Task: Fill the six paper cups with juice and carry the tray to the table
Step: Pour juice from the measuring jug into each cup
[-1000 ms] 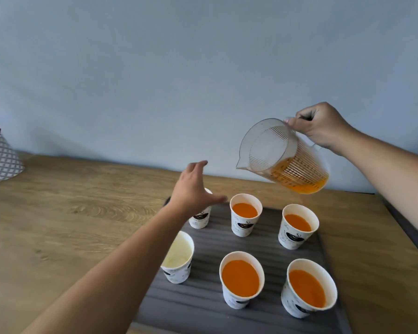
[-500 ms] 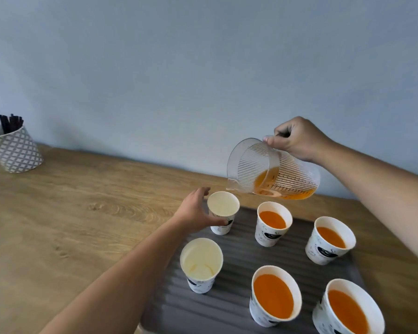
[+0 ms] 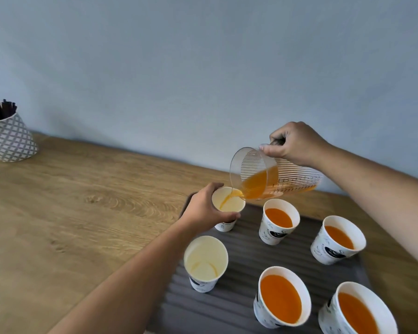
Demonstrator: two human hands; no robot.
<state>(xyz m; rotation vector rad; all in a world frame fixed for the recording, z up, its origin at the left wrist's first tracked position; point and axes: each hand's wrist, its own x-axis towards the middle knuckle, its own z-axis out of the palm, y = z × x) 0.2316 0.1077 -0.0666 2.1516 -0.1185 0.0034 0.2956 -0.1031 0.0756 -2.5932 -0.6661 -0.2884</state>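
Since half a second ago, juice is now running from the tilted jug into the far-left cup, which was dry inside then, and the jug is tipped further over. Gripping the jug's handle, the right hand is clenched around it with the thumb pressing on the rim; the handle itself is mostly hidden inside the fist. Wrapping the far-left cup just under its rim, the left hand is grasping it, covering most of its side, so whether its base is resting on the tray is hard to tell.

Near the front left, an empty cup is standing on the tray. Four filled cups are sitting on the tray: far middle, far right, near middle, and near right, this last one being cut off by the bottom edge. Printed marks on the cups are too blurred to read. The tray's near edge is also running out of view.

On the wooden counter, well apart at the far left, a patterned pot is holding dark sticks, partly cropped by the frame.
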